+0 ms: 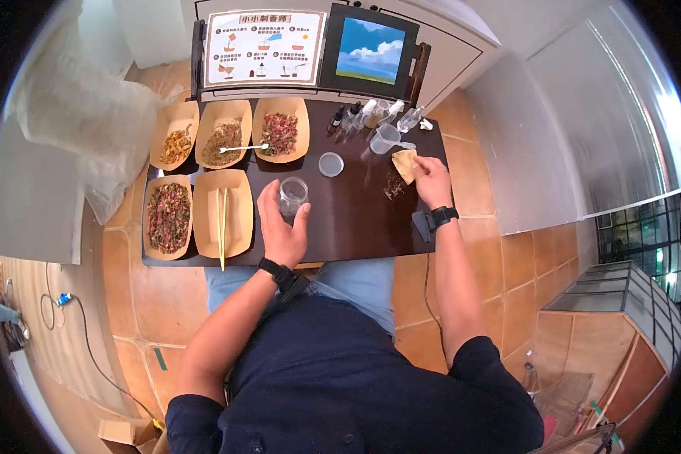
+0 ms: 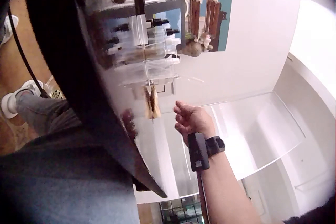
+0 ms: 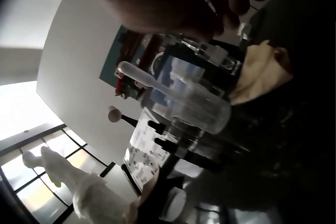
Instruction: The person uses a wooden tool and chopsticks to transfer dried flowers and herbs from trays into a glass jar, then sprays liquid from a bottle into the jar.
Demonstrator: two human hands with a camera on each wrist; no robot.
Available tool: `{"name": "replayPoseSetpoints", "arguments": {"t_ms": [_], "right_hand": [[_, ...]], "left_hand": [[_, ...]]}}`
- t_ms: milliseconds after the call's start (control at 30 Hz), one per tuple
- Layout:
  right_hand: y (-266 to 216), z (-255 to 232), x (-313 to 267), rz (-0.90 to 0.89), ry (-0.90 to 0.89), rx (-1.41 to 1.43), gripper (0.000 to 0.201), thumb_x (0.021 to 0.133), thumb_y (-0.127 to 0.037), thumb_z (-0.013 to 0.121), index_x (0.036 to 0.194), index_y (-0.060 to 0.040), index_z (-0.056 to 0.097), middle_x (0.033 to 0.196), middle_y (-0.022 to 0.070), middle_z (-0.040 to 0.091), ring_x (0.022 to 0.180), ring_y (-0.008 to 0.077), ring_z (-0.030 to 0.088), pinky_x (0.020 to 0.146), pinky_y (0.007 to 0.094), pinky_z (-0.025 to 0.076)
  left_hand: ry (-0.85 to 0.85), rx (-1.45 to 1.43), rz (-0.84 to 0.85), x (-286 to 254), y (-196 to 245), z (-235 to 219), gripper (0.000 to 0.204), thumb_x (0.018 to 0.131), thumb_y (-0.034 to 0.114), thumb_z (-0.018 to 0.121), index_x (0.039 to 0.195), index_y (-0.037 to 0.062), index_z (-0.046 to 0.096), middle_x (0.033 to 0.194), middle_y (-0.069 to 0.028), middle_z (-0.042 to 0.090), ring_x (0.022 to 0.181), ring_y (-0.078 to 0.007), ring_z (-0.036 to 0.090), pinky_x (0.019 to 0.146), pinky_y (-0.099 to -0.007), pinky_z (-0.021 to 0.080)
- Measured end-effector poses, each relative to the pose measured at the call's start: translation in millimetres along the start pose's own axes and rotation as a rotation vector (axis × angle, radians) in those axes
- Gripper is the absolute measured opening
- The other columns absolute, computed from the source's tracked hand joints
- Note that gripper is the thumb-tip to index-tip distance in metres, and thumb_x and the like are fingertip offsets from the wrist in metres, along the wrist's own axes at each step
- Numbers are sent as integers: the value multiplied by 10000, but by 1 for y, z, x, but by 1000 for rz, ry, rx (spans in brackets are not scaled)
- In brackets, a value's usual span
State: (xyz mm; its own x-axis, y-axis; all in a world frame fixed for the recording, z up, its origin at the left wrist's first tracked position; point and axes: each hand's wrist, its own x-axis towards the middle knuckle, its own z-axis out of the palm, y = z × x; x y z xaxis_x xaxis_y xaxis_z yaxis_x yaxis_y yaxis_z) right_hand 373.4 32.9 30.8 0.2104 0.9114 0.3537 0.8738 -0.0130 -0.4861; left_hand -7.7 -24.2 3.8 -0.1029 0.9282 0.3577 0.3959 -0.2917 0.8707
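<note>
My left hand (image 1: 282,227) holds a small clear jar (image 1: 293,189), thumb on one side and fingers on the other. At the right of the dark table, my right hand (image 1: 433,184) hovers beside a crumpled tan pouch (image 1: 404,164). A gap shows between that hand and the pouch (image 2: 152,103) in the left wrist view; its fingers are loosely bent and hold nothing. Dark crumbs (image 1: 393,185) lie scattered next to the pouch. A round translucent lid (image 1: 331,164) lies flat beyond the jar.
Paper trays of dried petals (image 1: 281,135) and other plant bits stand at the left, a white spoon (image 1: 242,148) across two. Chopsticks (image 1: 222,219) lie on another tray (image 1: 242,227). A plastic cup (image 1: 384,139) with a dropper and several small bottles (image 1: 353,113) stand at the back right.
</note>
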Motion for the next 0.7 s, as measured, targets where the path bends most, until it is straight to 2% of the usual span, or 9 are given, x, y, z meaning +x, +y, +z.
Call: {"name": "replayPoseSetpoints", "arguments": {"t_ms": [33, 133, 167, 333, 433, 533, 600, 700], "right_hand": [[-1, 5, 2, 34, -67, -23, 323, 994, -270, 737, 1223, -55, 811, 1230, 158, 743, 1122, 386, 666, 1031, 474, 532], [-4, 14, 0, -51, -109, -108, 311, 1000, -264, 733, 1226, -67, 815, 1208, 164, 730, 1155, 393, 639, 1060, 484, 505], [-4, 16, 0, -68, -143, -163, 296, 988, -211, 720, 1233, -75, 817, 1158, 172, 720, 1123, 402, 632, 1032, 489, 514], [-6, 11, 4, -44, -181, -215, 309, 926, -98, 711, 1212, -93, 827, 1133, 176, 710, 1103, 398, 629, 1009, 489, 523], [-1, 6, 8, -33, -150, -261, 256, 919, -46, 719, 1122, -125, 852, 1109, 184, 700, 1095, 390, 641, 999, 501, 530], [15, 10, 19, 0, -81, -226, 247, 919, -45, 716, 1114, -113, 852, 1112, 186, 698, 1103, 392, 651, 990, 493, 540], [23, 11, 26, 38, -112, -154, 252, 928, -55, 701, 1129, -101, 846, 1122, 190, 700, 1118, 398, 665, 985, 485, 553], [14, 14, 26, -43, -233, -150, 265, 945, -73, 682, 1166, -69, 829, 1160, 191, 699, 1115, 391, 690, 996, 450, 568]], "left_hand": [[1, 0, 2, 1, 2, -1, 719, 960, 139, 807, 1557, -10, 435, 1530, -241, 484, 1430, -423, 488, 1201, -487, 428], [17, -2, -17, 0, 6, -1, 714, 963, 144, 804, 1555, -11, 435, 1525, -241, 492, 1428, -424, 489, 1200, -491, 426], [20, 3, -11, -1, 5, 0, 712, 965, 147, 803, 1554, -12, 436, 1522, -242, 496, 1426, -424, 490, 1199, -493, 425], [15, -19, -7, 0, 3, -1, 706, 969, 153, 799, 1553, -13, 438, 1515, -244, 503, 1425, -427, 490, 1200, -498, 420], [8, -12, -8, -1, 3, 0, 703, 970, 148, 794, 1553, -16, 437, 1516, -244, 503, 1426, -428, 487, 1201, -497, 418], [21, -3, 13, -1, 1, 0, 700, 972, 145, 789, 1552, -23, 435, 1519, -244, 502, 1427, -430, 486, 1202, -499, 416], [18, 0, 15, -1, 0, 1, 699, 973, 143, 786, 1551, -28, 433, 1521, -247, 500, 1424, -432, 487, 1204, -499, 412], [14, -23, 3, 0, 1, 0, 696, 973, 141, 784, 1550, -30, 433, 1522, -251, 498, 1424, -436, 485, 1206, -500, 409]]}}
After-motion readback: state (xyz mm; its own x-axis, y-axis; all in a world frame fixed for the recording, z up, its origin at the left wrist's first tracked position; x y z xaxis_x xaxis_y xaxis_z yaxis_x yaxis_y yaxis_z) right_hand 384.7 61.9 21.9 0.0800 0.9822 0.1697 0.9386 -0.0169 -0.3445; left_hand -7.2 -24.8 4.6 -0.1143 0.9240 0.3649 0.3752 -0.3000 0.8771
